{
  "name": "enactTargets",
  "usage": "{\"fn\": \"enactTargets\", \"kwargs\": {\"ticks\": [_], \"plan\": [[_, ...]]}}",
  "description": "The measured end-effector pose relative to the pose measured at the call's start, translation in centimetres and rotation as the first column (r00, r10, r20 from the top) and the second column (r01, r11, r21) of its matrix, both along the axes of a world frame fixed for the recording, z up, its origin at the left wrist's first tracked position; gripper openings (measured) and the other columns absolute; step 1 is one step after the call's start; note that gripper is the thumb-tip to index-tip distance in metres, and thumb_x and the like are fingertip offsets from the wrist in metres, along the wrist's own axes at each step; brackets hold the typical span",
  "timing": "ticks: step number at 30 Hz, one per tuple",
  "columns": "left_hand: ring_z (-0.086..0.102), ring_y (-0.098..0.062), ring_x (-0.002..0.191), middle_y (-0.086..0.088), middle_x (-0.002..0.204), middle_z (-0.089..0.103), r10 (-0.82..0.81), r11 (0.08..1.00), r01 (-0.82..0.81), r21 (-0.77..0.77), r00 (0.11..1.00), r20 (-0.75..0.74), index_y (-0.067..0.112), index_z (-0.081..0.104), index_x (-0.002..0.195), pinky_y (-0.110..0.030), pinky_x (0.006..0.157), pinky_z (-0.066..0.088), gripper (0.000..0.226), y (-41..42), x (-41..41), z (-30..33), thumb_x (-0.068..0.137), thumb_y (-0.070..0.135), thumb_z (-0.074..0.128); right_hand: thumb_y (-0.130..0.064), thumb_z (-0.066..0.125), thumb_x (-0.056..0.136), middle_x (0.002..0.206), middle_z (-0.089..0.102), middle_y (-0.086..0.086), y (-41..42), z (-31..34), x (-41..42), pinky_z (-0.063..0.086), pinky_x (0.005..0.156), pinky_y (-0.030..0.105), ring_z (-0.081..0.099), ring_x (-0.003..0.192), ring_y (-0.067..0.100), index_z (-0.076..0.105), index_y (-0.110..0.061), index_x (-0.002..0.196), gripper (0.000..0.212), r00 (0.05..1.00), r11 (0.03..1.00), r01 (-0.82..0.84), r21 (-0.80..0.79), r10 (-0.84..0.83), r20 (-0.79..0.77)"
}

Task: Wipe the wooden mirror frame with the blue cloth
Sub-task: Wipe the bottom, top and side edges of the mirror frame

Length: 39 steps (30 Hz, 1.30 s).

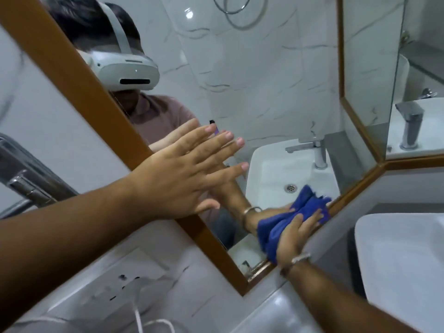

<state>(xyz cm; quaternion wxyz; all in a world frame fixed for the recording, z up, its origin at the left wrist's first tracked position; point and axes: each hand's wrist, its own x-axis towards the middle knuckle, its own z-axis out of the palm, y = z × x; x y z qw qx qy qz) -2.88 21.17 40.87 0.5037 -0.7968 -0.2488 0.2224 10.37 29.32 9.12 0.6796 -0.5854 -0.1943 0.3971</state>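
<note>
A wooden mirror frame [79,82] runs diagonally from the upper left down to a corner at the bottom middle, then up to the right. My right hand [294,236] presses a bunched blue cloth [276,230] against the frame's lower edge, close to the glass. My left hand [182,169] lies flat with fingers spread, its palm over the left side of the frame and its fingertips on the mirror glass. The glass reflects both hands, the cloth and a person wearing a white headset.
A white basin [403,258] sits at the lower right below the frame. A second framed mirror panel [365,68] angles off at the upper right. A chrome fitting [26,186] projects from the wall at the left. A white wall socket [125,282] with a cable is below.
</note>
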Motion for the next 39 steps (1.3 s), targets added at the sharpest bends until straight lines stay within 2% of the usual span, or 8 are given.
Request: {"fn": "enactTargets", "kwargs": {"ticks": [7,14,18,23,25,30,35,39], "plan": [[0.008,-0.034,0.153,-0.018,0.165,0.009,-0.096,0.995,0.096,0.032,0.995,-0.001,0.023,0.011,0.160,-0.051,0.122,-0.001,0.082,1.4,0.8,1.2,0.095,0.067,0.032,-0.001,0.042,0.097,0.154,0.012,0.031,-2.0,-0.5,-3.4,0.006,0.114,0.024,0.014,0.144,0.041,0.016,0.012,0.144,0.054,0.997,1.000,-0.013,0.004,0.013,0.075],[0.000,-0.036,0.153,-0.020,0.166,0.000,-0.140,0.990,0.140,0.005,0.989,0.037,0.020,0.002,0.160,-0.053,0.121,-0.006,0.089,1.5,0.7,1.0,0.092,0.072,0.026,-0.023,0.034,0.096,0.146,0.042,0.016,9.8,0.9,9.6,0.028,0.102,0.021,0.045,0.130,0.028,0.026,-0.011,0.147,0.053,0.987,0.990,0.137,-0.036,-0.140,-0.081],[-0.008,-0.036,0.153,-0.021,0.166,-0.008,-0.117,0.993,0.117,-0.009,0.992,0.051,0.020,-0.005,0.159,-0.052,0.120,-0.013,0.092,1.5,0.7,1.0,0.089,0.075,0.021,-0.029,0.032,0.099,0.152,0.034,0.013,7.1,1.7,6.8,0.024,0.114,0.031,0.038,0.135,0.028,0.024,-0.014,0.149,0.053,0.987,0.988,0.129,-0.079,-0.135,-0.082],[-0.009,-0.034,0.153,-0.019,0.165,-0.009,-0.136,0.990,0.139,-0.019,0.984,0.111,0.022,-0.004,0.159,-0.053,0.121,-0.013,0.097,1.8,0.6,0.7,0.087,0.078,0.028,-0.032,0.034,0.100,0.159,0.015,0.009,-3.5,2.1,-3.9,-0.001,0.098,0.000,0.016,0.145,0.023,0.015,-0.011,0.151,0.058,0.996,0.999,0.050,0.006,-0.050,0.077],[-0.010,-0.034,0.153,-0.019,0.165,-0.010,-0.135,0.990,0.139,-0.025,0.984,0.116,0.023,-0.004,0.159,-0.054,0.122,-0.010,0.098,1.8,0.6,0.8,0.086,0.078,0.029,-0.042,0.032,0.094,0.158,0.016,0.009,-5.7,2.1,-6.0,0.000,0.110,0.011,0.013,0.146,0.022,0.014,-0.011,0.151,0.067,0.978,1.000,-0.017,0.006,0.015,0.207],[-0.005,-0.036,0.153,-0.021,0.165,-0.006,-0.193,0.981,0.192,0.020,0.972,0.135,0.022,-0.001,0.159,-0.055,0.122,-0.010,0.095,1.9,0.3,0.8,0.086,0.078,0.023,-0.015,0.039,0.101,0.155,0.023,0.023,1.8,2.9,0.8,0.015,0.117,0.032,0.024,0.143,0.032,0.022,0.001,0.147,0.052,0.992,0.993,0.088,-0.077,-0.080,0.094],[-0.009,-0.040,0.152,-0.026,0.164,-0.009,-0.191,0.980,0.183,0.081,0.976,0.108,0.017,-0.002,0.158,-0.063,0.121,-0.005,0.085,2.4,0.4,0.4,0.088,0.065,0.007,-0.035,0.038,0.093,0.105,0.053,-0.001,10.3,3.6,11.2,0.044,0.086,0.037,0.055,0.091,0.020,0.043,-0.028,0.120,0.029,0.962,0.990,0.023,-0.136,-0.059,-0.268],[-0.003,-0.040,0.152,-0.027,0.164,-0.003,-0.248,0.961,0.239,0.140,0.967,0.051,0.014,0.002,0.158,-0.057,0.118,-0.014,0.088,2.5,0.4,0.4,0.091,0.066,0.021,-0.005,0.037,0.092,0.065,0.042,0.002,10.9,3.5,11.8,0.042,0.063,0.027,0.049,0.049,0.011,0.044,-0.012,0.125,0.035,0.960,0.976,0.203,-0.080,-0.214,-0.179]]}}
